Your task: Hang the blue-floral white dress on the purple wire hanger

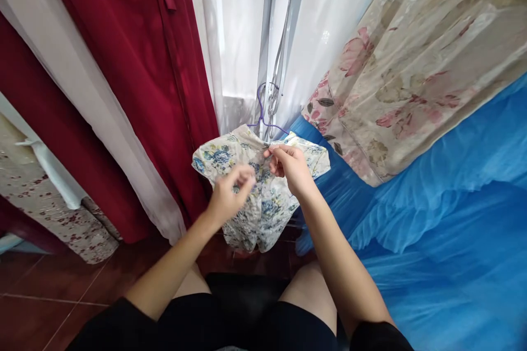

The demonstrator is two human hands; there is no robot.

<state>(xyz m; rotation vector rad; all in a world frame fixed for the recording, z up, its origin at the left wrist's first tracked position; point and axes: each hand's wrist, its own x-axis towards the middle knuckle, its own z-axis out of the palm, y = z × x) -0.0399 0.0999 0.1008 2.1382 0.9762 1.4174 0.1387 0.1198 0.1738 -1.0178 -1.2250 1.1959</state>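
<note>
A small white short-sleeved shirt (pixel 269 205) with blue and yellow-green flowers hangs in front of me on a purple wire hanger (pixel 262 111). At the middle of its neckline, my right hand (pixel 289 163) is closed, thumb and forefinger pinching the fabric edge. My left hand (pixel 234 193) is in front of the shirt's left half, fingers curled in and thumb near the forefinger. Motion blurs its fingertips, and I cannot make out anything between them. A front seam or opening runs down the shirt below my right hand.
Dark red (pixel 135 66) and white curtains hang on the left, with sheer white cloth and grey ribbons (pixel 284 22) behind the hanger. A beige floral cloth (pixel 411 77) and blue gathered fabric (pixel 444 219) fill the right. Red tiles (pixel 49 307) cover the floor.
</note>
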